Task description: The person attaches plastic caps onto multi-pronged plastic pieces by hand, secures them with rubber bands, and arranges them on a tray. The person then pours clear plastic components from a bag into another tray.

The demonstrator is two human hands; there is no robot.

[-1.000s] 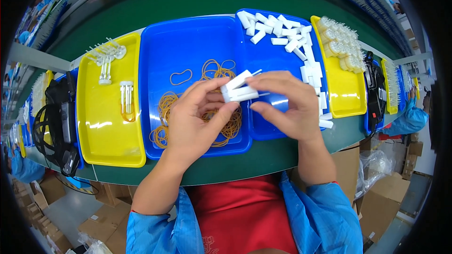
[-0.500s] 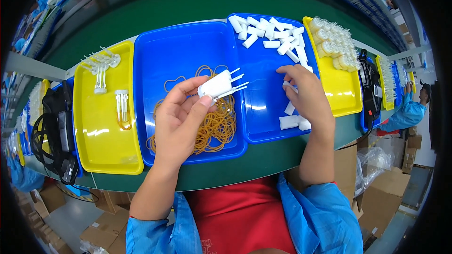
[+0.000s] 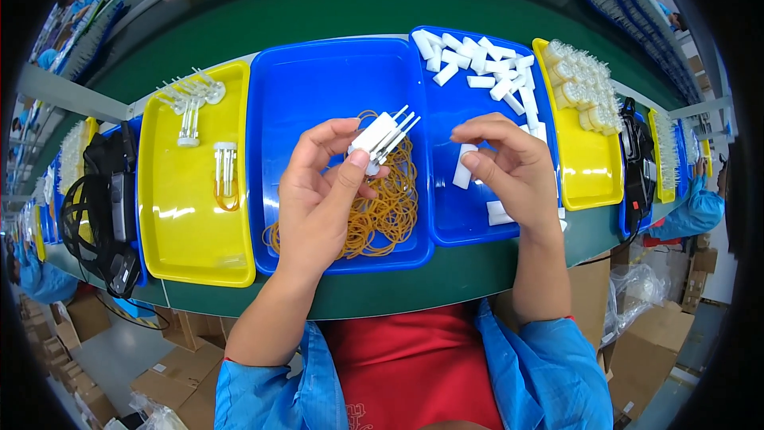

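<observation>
My left hand (image 3: 314,203) is closed, gripping a white pronged plastic part (image 3: 400,129) between thumb and fingers. A white block (image 3: 372,132) lies alongside its prongs, which point up and right. In my right hand (image 3: 513,171) a small white block (image 3: 462,169) is pinched between thumb and fingers, above a blue tray (image 3: 458,227). More white blocks (image 3: 481,81) lie loose in that tray, mostly toward its far side. Beneath my left hand, a pile of tan rubber bands (image 3: 386,219) fills the near part of another blue tray (image 3: 334,72).
A yellow tray (image 3: 187,231) at the left holds several pronged parts (image 3: 191,103) and one with a rubber band (image 3: 226,171). Another yellow tray (image 3: 593,179) at the right carries bundled clear-and-cream pieces (image 3: 579,87). Black cable gear (image 3: 99,215) sits at far left; cardboard boxes (image 3: 649,354) stand below.
My right hand has lifted a white block out of the tray and moved a little left. My left hand has tilted the pronged part more upright. The whole view has shifted slightly.
</observation>
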